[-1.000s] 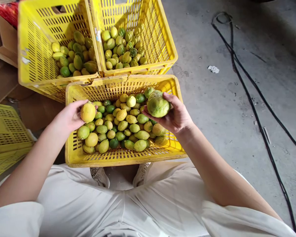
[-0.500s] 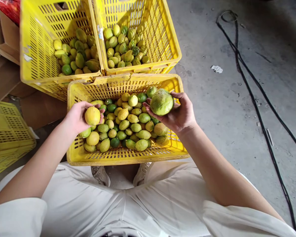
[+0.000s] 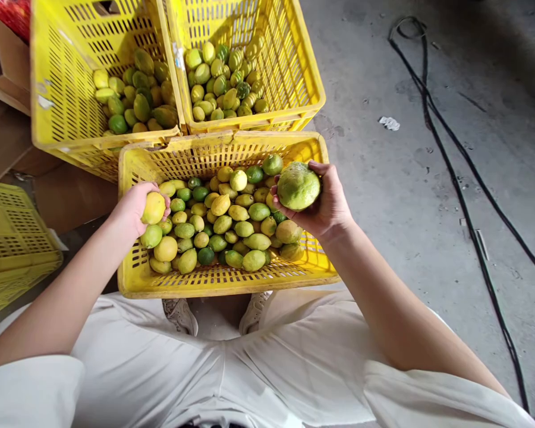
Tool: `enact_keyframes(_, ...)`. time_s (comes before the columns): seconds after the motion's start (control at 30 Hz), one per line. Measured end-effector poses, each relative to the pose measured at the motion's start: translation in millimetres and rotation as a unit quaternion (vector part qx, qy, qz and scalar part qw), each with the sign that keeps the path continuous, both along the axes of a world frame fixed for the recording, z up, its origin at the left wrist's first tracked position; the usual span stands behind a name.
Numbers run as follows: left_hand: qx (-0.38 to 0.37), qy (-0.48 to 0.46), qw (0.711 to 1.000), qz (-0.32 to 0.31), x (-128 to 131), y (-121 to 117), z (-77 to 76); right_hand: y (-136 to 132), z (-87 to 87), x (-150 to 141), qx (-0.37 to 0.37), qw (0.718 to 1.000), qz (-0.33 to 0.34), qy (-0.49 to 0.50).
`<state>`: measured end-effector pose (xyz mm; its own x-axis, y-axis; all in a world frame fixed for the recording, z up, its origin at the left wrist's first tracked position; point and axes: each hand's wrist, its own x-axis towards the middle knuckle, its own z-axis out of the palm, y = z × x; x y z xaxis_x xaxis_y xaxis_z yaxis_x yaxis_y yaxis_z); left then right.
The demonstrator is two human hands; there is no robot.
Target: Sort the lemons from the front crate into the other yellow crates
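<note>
Above the near crate (image 3: 232, 288), the left hand (image 3: 137, 205) grasps a yellow fruit (image 3: 154, 208), the right hand (image 3: 330, 205) a green fruit (image 3: 298, 186).

You get a bright, mostly sharp view — slotted light stripes the fruit (image 3: 247, 83) in 1 rear crate (image 3: 258, 122), while the floor (image 3: 494, 65) darkens toward the upper right.

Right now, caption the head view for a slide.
Left hand holds a yellow fruit, right hand a larger green fruit, over the front yellow crate.
</note>
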<state>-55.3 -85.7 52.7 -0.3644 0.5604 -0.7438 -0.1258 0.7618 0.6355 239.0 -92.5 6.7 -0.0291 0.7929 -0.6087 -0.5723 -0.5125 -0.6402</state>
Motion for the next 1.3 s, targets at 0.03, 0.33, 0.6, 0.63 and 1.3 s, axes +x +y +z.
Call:
enact_keyframes(0.03,0.02,0.024,0.999,0.013,-0.2,0.1,-0.5,0.6,0.1,1.2,0.002,1.0,-0.002,-0.004)
enact_keyframes(0.33,0.035,-0.135,0.982,0.124,-5.2,8.0,9.5,0.5,12.5,-2.4,0.053,0.998,0.022,0.008)
enact_keyframes(0.6,0.036,-0.168,0.976,0.131,-5.0,4.0,7.8,-8.0,9.8,-11.4,0.044,0.996,0.073,0.015)
enact_keyframes(0.63,0.035,-0.168,0.978,0.121,-4.6,3.5,9.1,-8.2,9.5,-11.7,0.04,0.996,0.076,0.018)
enact_keyframes(1.3,0.208,0.076,0.974,-0.053,-6.3,-6.8,-0.7,-3.3,3.4,-6.2,0.019,0.999,0.036,-0.007)
